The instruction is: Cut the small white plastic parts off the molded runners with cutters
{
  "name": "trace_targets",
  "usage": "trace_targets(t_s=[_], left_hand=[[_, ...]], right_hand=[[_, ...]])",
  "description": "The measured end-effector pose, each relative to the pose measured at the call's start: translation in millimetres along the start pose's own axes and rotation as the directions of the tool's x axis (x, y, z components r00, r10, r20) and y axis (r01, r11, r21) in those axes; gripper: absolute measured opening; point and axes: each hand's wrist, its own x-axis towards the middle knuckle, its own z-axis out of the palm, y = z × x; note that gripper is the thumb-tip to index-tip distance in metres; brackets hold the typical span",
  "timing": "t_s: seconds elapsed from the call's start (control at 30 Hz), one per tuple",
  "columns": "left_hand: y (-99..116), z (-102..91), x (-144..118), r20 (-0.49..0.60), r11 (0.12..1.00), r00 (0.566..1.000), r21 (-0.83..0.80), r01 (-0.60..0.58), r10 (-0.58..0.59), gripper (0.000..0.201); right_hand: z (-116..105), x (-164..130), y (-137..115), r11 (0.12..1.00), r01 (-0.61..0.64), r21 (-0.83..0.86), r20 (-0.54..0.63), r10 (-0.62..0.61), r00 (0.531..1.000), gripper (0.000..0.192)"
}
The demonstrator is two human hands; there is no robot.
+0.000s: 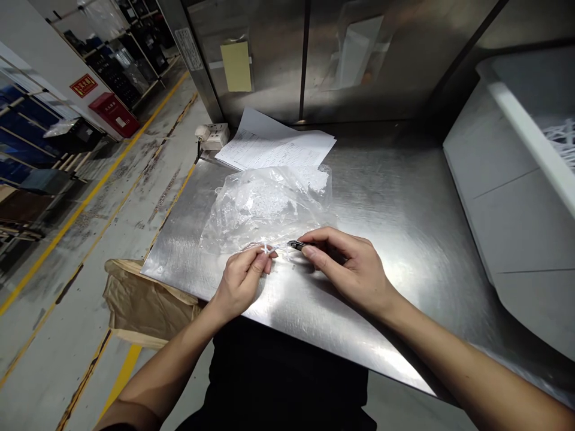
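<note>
My left hand is closed, pinching a small white cross-shaped plastic piece between thumb and fingertips. In my right hand is a small dark metal nail clipper, gripped between thumb and forefinger with its jaw end pointing left. A short gap lies between the clipper's tip and the white piece. Just beyond both hands, a clear plastic bag full of small white bits lies on the steel table. A few tiny pale scraps rest on the metal below my fingers.
Printed paper sheets lie behind the bag, beside a white power socket. A large grey bin holding white parts stands on the right. Below the table's left edge is an open brown paper bag.
</note>
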Motion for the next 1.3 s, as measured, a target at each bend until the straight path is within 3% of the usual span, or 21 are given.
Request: trace_targets(t_s=[0.6,1.3], left_hand=[[-3.8,-2.2,-1.7,0.067,0.999,0.998,-0.049,0.018,-0.015,0.032],[5.3,-4.3,1.0,0.096,1.000,0.995,-0.007,-0.028,0.029,0.028]], right_hand=[[-13.0,5.6,-4.4,0.983,0.151,-0.105,0.113,-0.139,0.984,0.012],[-19.5,9.4,-5.3,0.979,0.173,-0.106,0.180,-0.152,0.972,0.011]])
